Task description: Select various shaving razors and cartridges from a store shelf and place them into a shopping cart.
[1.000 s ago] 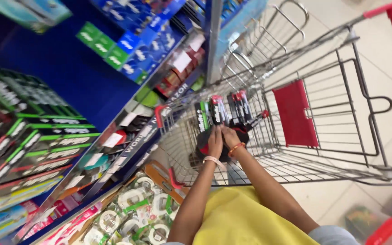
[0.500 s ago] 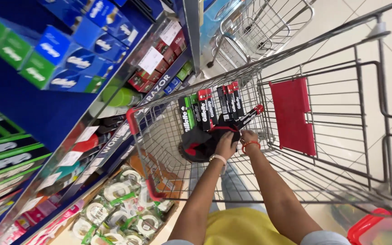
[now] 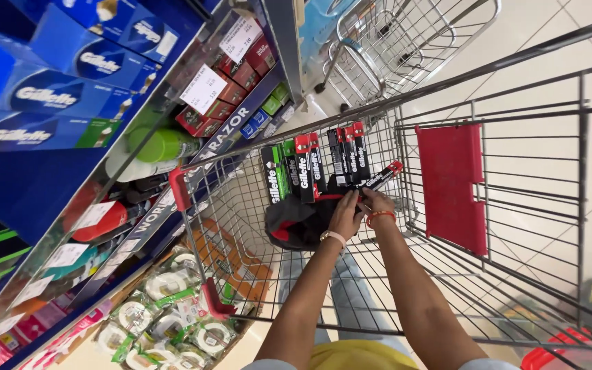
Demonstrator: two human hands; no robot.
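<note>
Two hands work inside a wire cart [image 3: 515, 226] beside a store shelf [image 3: 173, 205]. Left hand [image 3: 346, 214], wearing a pale bracelet, rests palm-down on a black-and-red bag [image 3: 296, 223] lying in the cart's front corner; its fingers lie close together and curl over the bag's upper edge, touching the lower end of a tilted box [image 3: 381, 179]. Right hand [image 3: 377, 201], wearing an orange band at the wrist, sits just beside the left; its fingertips pinch the same slim black box with a red end, which leans diagonally against the cart's front wall. Exactly how far the right fingers close around the box cannot be told, since the left hand partly covers them. Six or so upright boxes [image 3: 316, 168], some black and red, two green, stand in a row against the front wall, just above the bag. Red child-seat flap [image 3: 453, 185] hangs on the cart's rear grid, well apart from the hands. Second cart [image 3: 405, 41] stands beyond.
</note>
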